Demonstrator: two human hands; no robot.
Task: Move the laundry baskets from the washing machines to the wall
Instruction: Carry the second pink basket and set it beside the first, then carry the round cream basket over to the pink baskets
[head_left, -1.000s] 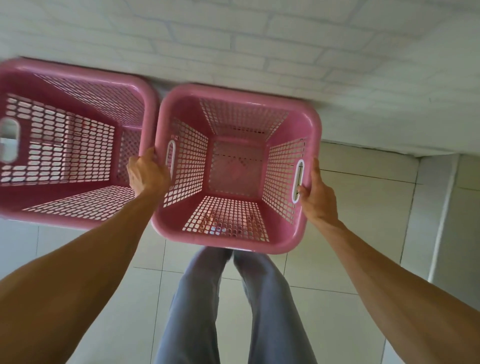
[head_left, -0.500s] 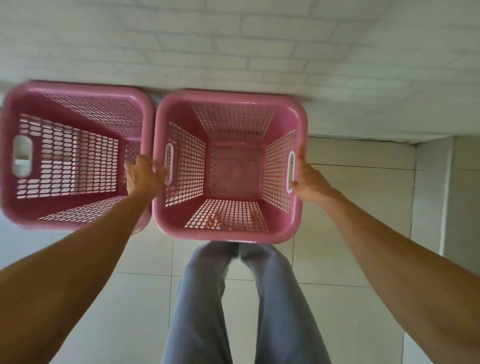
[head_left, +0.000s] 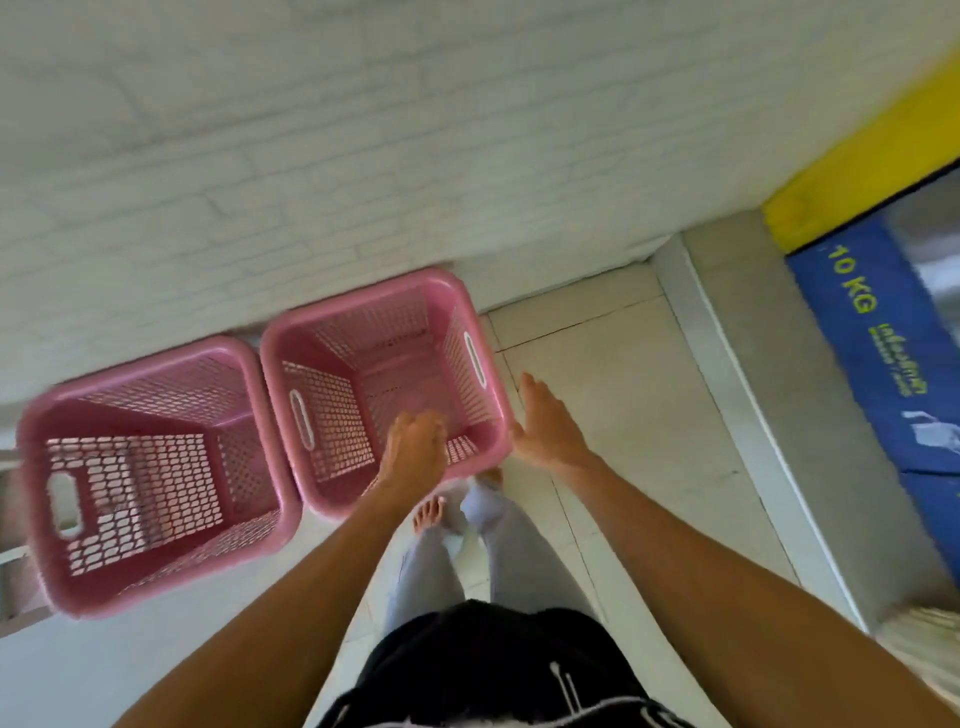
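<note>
Two empty pink plastic laundry baskets stand side by side on the floor against the white brick wall (head_left: 363, 156). The right basket (head_left: 332, 322) sits a little farther back than the left basket (head_left: 156, 587). My left hand (head_left: 413, 447) hovers over the right basket's near rim, fingers loosely curled, holding nothing. To the right of that basket's corner is my right hand (head_left: 545, 421), flat with fingers spread, clear of the rim.
A washing machine front (head_left: 878, 353) with a blue "10 KG" panel and a yellow band stands at the right. Between it and the baskets lies pale tiled floor (head_left: 623, 374). My legs and bare feet (head_left: 428, 512) are just behind the right basket.
Both hands have let go of the right basket's handles and drawn back. The basket now rests on the floor by the wall. The view has swung right and pulled back.
</note>
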